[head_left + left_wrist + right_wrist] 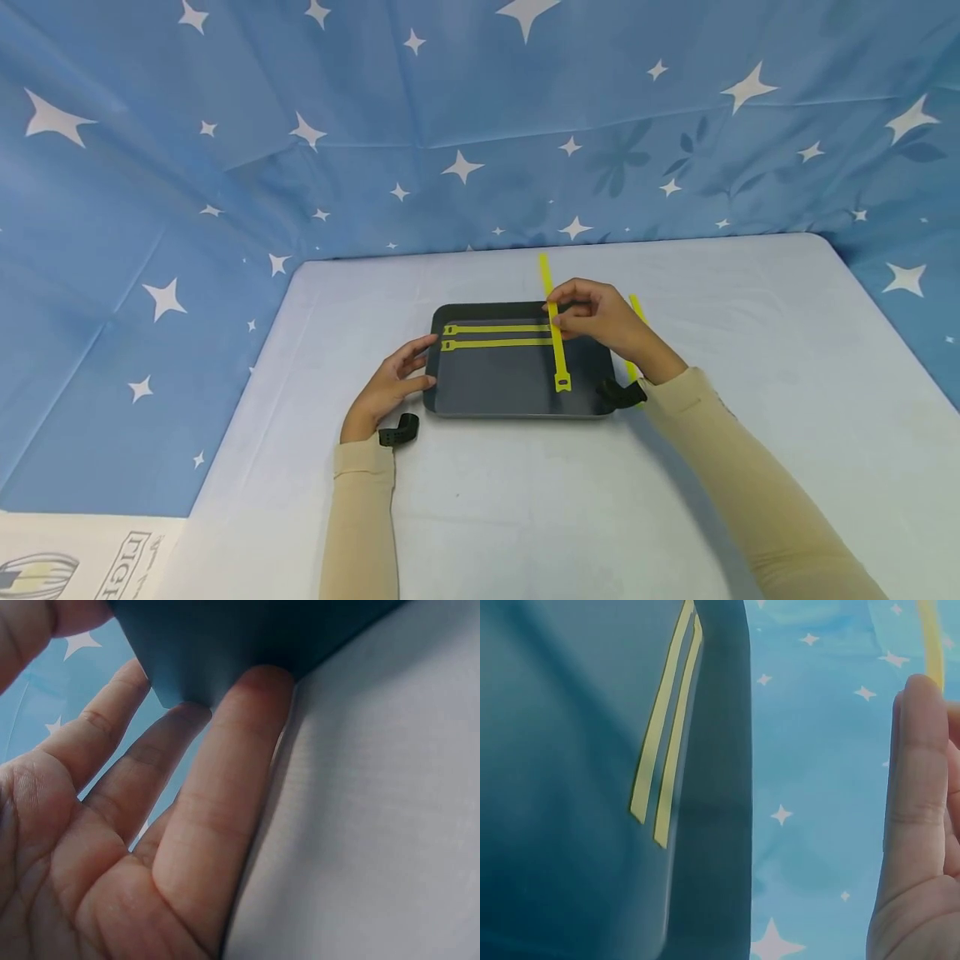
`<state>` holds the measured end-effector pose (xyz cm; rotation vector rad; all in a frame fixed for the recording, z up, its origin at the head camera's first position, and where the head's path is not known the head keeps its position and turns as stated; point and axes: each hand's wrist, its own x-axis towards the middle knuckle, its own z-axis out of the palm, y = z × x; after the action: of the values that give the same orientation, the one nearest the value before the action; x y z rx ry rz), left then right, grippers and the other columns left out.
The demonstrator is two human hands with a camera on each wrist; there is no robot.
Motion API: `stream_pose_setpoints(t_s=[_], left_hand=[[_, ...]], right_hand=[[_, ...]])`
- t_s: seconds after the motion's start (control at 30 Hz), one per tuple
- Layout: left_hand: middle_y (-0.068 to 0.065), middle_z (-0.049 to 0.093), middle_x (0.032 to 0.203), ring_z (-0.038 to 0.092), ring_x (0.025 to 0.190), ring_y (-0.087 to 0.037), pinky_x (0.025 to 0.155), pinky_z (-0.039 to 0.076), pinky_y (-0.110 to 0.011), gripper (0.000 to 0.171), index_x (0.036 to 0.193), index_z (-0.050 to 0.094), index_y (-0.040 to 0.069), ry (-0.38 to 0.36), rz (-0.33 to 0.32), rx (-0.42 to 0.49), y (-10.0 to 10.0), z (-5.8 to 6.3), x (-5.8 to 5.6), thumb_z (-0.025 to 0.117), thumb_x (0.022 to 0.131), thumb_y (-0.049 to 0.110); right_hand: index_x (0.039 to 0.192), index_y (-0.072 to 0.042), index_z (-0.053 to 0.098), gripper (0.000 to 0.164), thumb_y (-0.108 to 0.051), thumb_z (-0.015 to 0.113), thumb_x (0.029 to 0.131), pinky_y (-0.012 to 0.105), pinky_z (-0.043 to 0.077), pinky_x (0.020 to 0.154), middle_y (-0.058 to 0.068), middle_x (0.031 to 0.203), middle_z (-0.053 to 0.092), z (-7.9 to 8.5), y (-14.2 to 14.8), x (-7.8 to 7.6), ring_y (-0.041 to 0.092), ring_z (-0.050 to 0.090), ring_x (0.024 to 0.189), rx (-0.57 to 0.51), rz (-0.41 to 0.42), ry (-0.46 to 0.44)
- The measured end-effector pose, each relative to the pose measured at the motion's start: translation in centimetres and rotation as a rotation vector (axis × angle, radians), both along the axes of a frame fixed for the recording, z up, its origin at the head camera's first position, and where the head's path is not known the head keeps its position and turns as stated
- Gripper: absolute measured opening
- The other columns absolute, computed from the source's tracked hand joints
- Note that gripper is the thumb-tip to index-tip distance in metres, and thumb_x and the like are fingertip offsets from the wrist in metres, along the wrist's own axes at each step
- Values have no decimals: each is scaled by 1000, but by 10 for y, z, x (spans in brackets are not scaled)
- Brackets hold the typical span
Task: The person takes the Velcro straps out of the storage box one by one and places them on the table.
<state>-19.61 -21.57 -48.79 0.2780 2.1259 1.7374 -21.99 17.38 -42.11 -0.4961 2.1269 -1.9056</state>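
Note:
My right hand [602, 317] pinches a yellow hook-and-loop cable tie [560, 354] between thumb and fingers above the tray's right part. The tie hangs lengthwise, its slotted head towards me. The dark grey tray [495, 387] lies on the table, and two more yellow cable ties [495, 342] rest side by side across its far half, slotted heads to the left. At the tray's left edge, my left hand [388, 385] touches the outer wall with extended fingertips [259, 690]. Only part of the held tie shows in the right wrist view.
Another yellow cable tie [631, 371] lies on the white table [487, 508] right of the tray, partly hidden by my right wrist. A blue star-patterned cloth [420, 192] rises behind the table. Printed cream fabric [82, 554] shows at the lower left.

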Motion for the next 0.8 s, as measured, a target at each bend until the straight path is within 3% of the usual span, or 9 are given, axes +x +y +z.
stream_pose_setpoints(t_s=[0.57,0.8], left_hand=[[-16,32,175,33,157,-43,113,46,-45,76,167,43,9,3,7,-13,2,0,1,71,97,2],[-19,37,171,35,156,-44,105,50,-31,76,167,41,7,4,-2,8,1,0,3,70,97,-1]], right_hand=[[125,11,57,27,3,66,101,31,62,83,-4,115,73,1,36,12,14,73,92,26,-57,-1],[125,10,57,27,1,67,102,33,62,82,-2,112,73,1,49,15,16,71,88,38,-82,0]])
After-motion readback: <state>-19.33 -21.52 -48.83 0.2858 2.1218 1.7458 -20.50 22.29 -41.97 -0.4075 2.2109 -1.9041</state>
